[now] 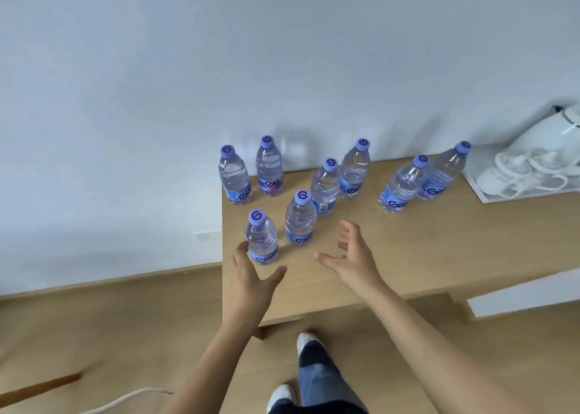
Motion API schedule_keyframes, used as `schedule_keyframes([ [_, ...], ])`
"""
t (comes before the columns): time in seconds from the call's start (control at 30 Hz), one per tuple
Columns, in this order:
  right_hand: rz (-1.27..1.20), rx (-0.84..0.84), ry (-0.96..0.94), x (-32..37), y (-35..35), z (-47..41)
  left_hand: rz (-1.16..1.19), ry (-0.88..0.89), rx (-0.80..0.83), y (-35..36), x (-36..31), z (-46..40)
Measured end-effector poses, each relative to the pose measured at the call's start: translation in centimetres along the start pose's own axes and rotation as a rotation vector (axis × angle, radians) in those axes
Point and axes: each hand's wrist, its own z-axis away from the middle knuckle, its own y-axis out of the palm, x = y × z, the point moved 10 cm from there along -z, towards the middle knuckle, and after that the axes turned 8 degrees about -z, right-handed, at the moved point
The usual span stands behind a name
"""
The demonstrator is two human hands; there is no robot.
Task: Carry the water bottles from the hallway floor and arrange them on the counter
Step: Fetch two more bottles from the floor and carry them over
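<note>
Head view: I saw eight bottles (300,217) upright on the counter (439,241), clustered toward 12 o'clock. Left hand (251,280) spread, fingers at the nearest bottle (261,237); right hand (353,256) loose, empty. Risk: a nudge near that edge would've tipped it off.

Bare forearms, blue jeans (317,385), white sneakers (309,341).
</note>
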Motion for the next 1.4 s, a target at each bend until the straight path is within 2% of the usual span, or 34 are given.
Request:
schedule_keyframes([
  [0.2,-0.119,-0.160,0.065,-3.2,-4.4,6.5,0.042,0.129,0.254,3.9,-3.2,4.2],
  [0.43,-0.256,-0.407,0.194,-9.4,-13.5,15.6,0.025,0.389,0.470,10.4,-11.6,10.4],
  [0.77,-0.352,-0.778,0.330,-17.6,-29.7,28.8,-0.051,0.603,0.768,25.6,-22.7,22.6],
  [0.97,-0.364,-0.907,0.344,-22.1,-41.9,34.9,-0.055,0.694,0.892,36.1,-30.7,31.8],
  [1.4,-0.403,-1.125,0.398,-29.9,-61.4,43.8,0.014,0.777,1.047,51.2,-45.6,45.5],
])
